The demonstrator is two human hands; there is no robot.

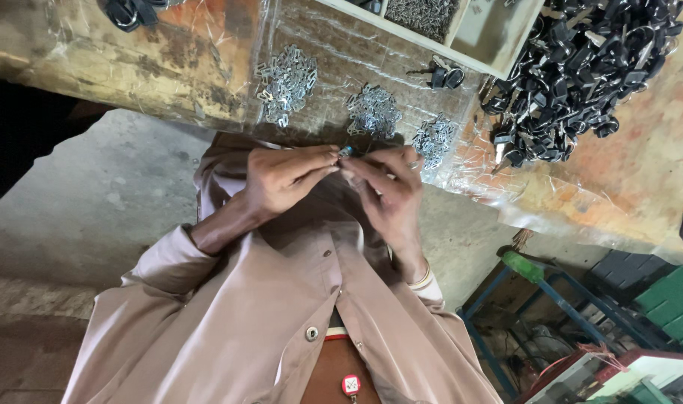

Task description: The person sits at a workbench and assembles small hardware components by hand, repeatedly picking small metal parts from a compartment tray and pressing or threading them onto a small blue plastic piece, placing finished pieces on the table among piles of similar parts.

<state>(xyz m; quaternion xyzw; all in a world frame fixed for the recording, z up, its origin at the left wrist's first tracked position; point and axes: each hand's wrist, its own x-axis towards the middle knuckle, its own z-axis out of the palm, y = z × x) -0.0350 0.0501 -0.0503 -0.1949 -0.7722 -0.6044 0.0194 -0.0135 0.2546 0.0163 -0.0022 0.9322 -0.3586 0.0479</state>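
At the upper left of the frame a black strap-like item (132,11) lies on the desk (132,60), whose worn top is covered by clear plastic sheeting. Moving right along the desk edge sit three heaps of small silver metal clips: the largest heap (287,84), a middle heap (373,111) and a smaller heap (433,139). Just below them, at frame centre, the two hands meet. The hand on the left of the picture, the person's left hand (281,179), pinches with thumb and forefinger a tiny metal piece (346,152). The right hand (386,191) closes its fingertips on the same piece from the other side, a pale bangle (422,280) at its wrist. Above them a white compartment tray (461,37) holds more metal parts, with a pair of black key heads (444,76) beside it. At the upper right lies a big pile of black key heads (580,71).
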